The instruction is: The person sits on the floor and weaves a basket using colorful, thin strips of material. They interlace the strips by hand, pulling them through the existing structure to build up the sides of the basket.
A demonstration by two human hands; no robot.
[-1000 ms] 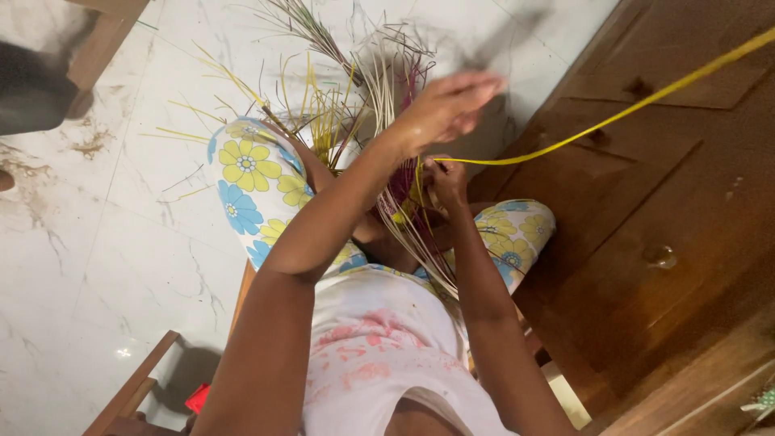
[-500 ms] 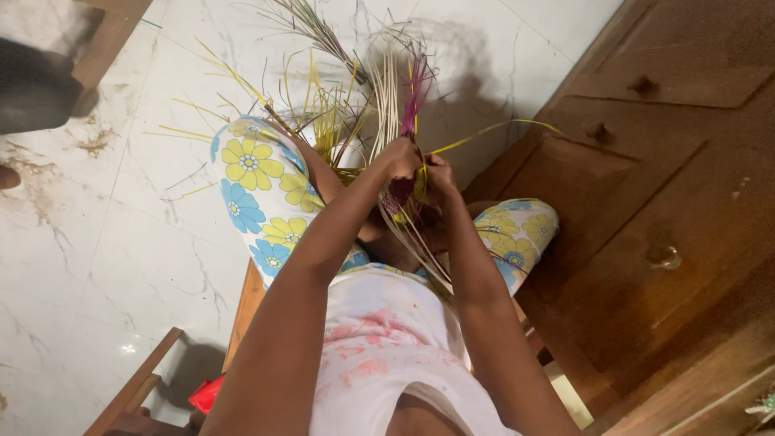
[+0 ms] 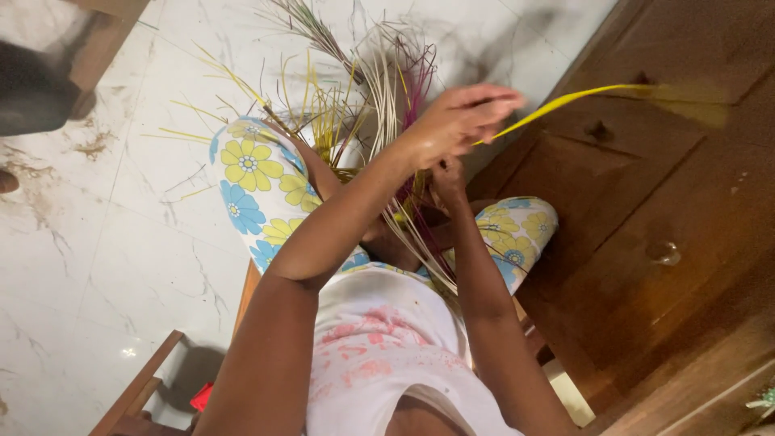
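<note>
1. the white marble floor (image 3: 121, 242) fills the left of your view, with a few loose yellow strands lying on it.
2. a dark wooden cabinet (image 3: 670, 186) with panelled fronts and small knobs stands along your right side, close beside your right knee.
3. you sit on a wooden chair (image 3: 137, 396), in floral trousers (image 3: 258, 186) printed with yellow and blue flowers; a small red thing (image 3: 202, 397) lies under the chair frame.
4. the half-woven basket (image 3: 363, 145) rests between your knees; its unwoven strands, pale, yellow, green and magenta, fan up and outward. what lies inside it, you cannot tell, since your arms cover the middle.
5. your left hand (image 3: 460, 121) is raised over the basket, fingers pinched narrow on a yellow strip (image 3: 565, 101), which runs taut from the hand to the right, across the cabinet front.
6. your right hand (image 3: 448, 173) sits just below the left one, low among the strands at the basket's near edge; its fingers are mostly hidden, so you cannot tell how it grips.
</note>
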